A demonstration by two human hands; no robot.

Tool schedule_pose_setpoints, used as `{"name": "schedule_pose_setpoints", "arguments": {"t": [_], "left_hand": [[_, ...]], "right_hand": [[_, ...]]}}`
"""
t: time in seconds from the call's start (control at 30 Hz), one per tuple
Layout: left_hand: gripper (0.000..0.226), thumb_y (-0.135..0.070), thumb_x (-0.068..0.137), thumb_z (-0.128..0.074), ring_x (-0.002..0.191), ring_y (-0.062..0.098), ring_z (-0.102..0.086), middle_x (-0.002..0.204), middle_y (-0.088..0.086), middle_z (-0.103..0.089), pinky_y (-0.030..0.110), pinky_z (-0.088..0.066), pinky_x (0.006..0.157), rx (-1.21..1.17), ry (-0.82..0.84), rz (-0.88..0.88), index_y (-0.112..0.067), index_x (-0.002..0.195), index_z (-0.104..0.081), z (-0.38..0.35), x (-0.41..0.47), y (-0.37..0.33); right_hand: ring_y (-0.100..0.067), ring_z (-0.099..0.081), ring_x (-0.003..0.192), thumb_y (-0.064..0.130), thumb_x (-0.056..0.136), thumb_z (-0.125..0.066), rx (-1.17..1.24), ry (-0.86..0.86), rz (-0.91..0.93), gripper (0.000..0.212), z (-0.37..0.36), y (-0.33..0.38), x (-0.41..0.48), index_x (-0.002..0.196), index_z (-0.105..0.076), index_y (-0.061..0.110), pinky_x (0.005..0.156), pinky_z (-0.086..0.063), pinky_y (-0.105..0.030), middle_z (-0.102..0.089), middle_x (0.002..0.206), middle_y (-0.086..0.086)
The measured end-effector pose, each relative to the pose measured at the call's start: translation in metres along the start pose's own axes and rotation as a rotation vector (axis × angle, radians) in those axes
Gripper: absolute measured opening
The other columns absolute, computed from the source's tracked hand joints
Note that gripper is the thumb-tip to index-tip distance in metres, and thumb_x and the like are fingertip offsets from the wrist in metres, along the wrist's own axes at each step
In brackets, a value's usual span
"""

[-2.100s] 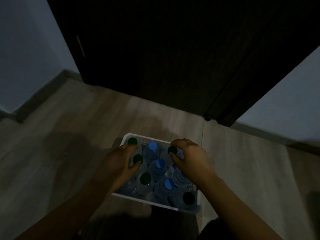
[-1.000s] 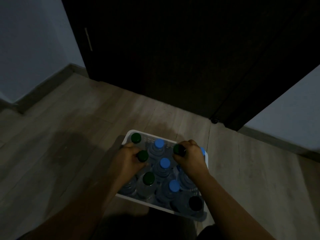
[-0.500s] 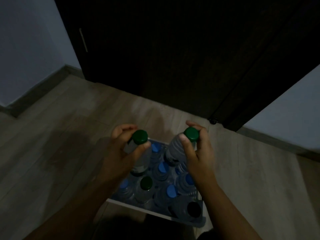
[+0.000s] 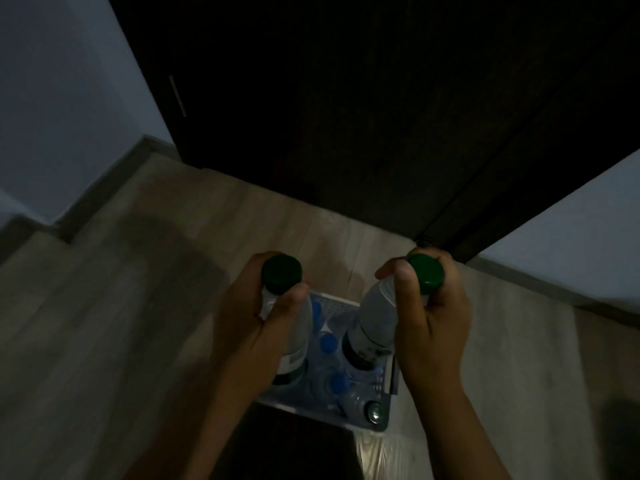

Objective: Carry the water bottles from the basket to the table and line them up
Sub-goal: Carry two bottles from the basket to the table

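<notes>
Left hand (image 4: 256,327) and right hand (image 4: 433,327) each pinch a green-capped bottle's neck, lower centre, above the basket (image 4: 341,306).

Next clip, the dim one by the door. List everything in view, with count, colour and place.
left-hand bottle: 1, clear with a green cap, held over the basket
right-hand bottle: 1, clear with a green cap, held over the basket
basket: 1, pale plastic, on the floor below the hands
blue-capped bottles: at least 3 visible, upright in the basket
green-capped bottle: 1, in the basket's near right corner
door: 1, dark, beyond the basket
floor: pale wood planks
walls: 2, grey-blue, either side of the door
left hand: fingers round its bottle's neck
right hand: fingers round its bottle's neck
</notes>
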State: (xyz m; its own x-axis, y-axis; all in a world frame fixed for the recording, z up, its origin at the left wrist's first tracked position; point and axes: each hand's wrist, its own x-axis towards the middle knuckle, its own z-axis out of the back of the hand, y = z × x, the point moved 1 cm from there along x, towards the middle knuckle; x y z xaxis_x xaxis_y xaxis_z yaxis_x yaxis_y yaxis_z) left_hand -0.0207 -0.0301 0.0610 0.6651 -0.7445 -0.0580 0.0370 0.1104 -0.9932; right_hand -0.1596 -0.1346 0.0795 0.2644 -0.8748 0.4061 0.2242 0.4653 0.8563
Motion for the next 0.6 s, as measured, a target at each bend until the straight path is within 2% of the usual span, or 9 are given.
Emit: {"name": "schedule_pose_setpoints", "arguments": {"t": [0.07,0.13,0.2,0.3,0.43,0.53,0.6], "left_hand": [[0.046,-0.076,0.054,-0.056,0.075,-0.021,-0.058,0.076,-0.038,-0.063,-0.002,-0.042,0.064,-0.002,-0.004,0.006,-0.041,0.082,-0.063,0.008,-0.006,-0.039],[0.051,-0.076,0.065,-0.054,0.073,-0.012,-0.062,0.079,-0.026,-0.067,-0.001,-0.043,0.064,0.009,-0.001,-0.056,-0.028,0.083,-0.06,0.018,-0.012,-0.083],[0.049,-0.072,0.076,-0.048,0.067,-0.005,-0.063,0.079,-0.016,-0.068,0.002,-0.044,0.062,0.047,0.003,-0.112,-0.024,0.08,-0.058,0.027,-0.018,-0.131],[0.029,-0.052,0.082,-0.054,0.065,-0.005,-0.063,0.071,-0.02,-0.066,0.002,-0.044,0.061,0.032,0.001,-0.145,-0.022,0.081,-0.057,0.042,-0.026,-0.213],[0.042,-0.053,0.079,-0.053,0.075,-0.002,-0.065,0.08,-0.015,-0.068,0.005,-0.046,0.069,-0.032,0.003,-0.168,-0.013,0.09,-0.062,0.065,-0.035,-0.324],[0.062,-0.067,0.079,-0.049,0.08,0.002,-0.064,0.084,-0.007,-0.067,0.008,-0.046,0.072,0.032,-0.028,-0.267,-0.009,0.095,-0.062,0.089,-0.043,-0.415],[0.054,-0.059,0.082,-0.048,0.082,0.003,-0.062,0.085,-0.008,-0.064,0.007,-0.045,0.072,0.065,-0.036,-0.315,-0.009,0.097,-0.06,0.106,-0.048,-0.473]], "right_hand": [[0.0,-0.059,0.067,0.062,0.089,-0.038,-0.009,-0.015,-0.028,0.046,0.012,0.04,0.012,0.083,-0.057,0.02,0.061,-0.042,-0.006,-0.06,0.072,0.011],[-0.001,-0.06,0.067,0.064,0.089,-0.037,-0.032,-0.019,-0.037,0.034,0.023,0.083,0.024,0.084,-0.051,0.034,0.059,-0.043,-0.006,-0.059,0.071,0.014],[0.001,-0.059,0.066,0.065,0.088,-0.036,-0.049,-0.004,-0.037,0.033,0.034,0.126,0.038,0.083,-0.049,0.035,0.059,-0.043,-0.005,-0.059,0.071,0.017],[0.005,-0.058,0.065,0.065,0.087,-0.036,-0.042,0.022,-0.04,0.032,0.051,0.196,0.062,0.083,-0.048,0.036,0.058,-0.042,-0.004,-0.06,0.075,0.025],[0.003,-0.057,0.063,0.064,0.088,-0.038,-0.019,0.063,0.006,0.03,0.077,0.305,0.101,0.084,-0.047,0.036,0.056,-0.04,-0.004,-0.058,0.077,0.023],[0.005,-0.057,0.062,0.063,0.087,-0.038,0.0,0.08,0.045,0.028,0.096,0.395,0.133,0.083,-0.047,0.037,0.054,-0.04,-0.004,-0.058,0.074,0.028],[0.007,-0.055,0.06,0.059,0.089,-0.04,0.021,0.083,0.077,0.024,0.109,0.456,0.153,0.082,-0.047,0.036,0.054,-0.039,-0.004,-0.056,0.072,0.03]]}}
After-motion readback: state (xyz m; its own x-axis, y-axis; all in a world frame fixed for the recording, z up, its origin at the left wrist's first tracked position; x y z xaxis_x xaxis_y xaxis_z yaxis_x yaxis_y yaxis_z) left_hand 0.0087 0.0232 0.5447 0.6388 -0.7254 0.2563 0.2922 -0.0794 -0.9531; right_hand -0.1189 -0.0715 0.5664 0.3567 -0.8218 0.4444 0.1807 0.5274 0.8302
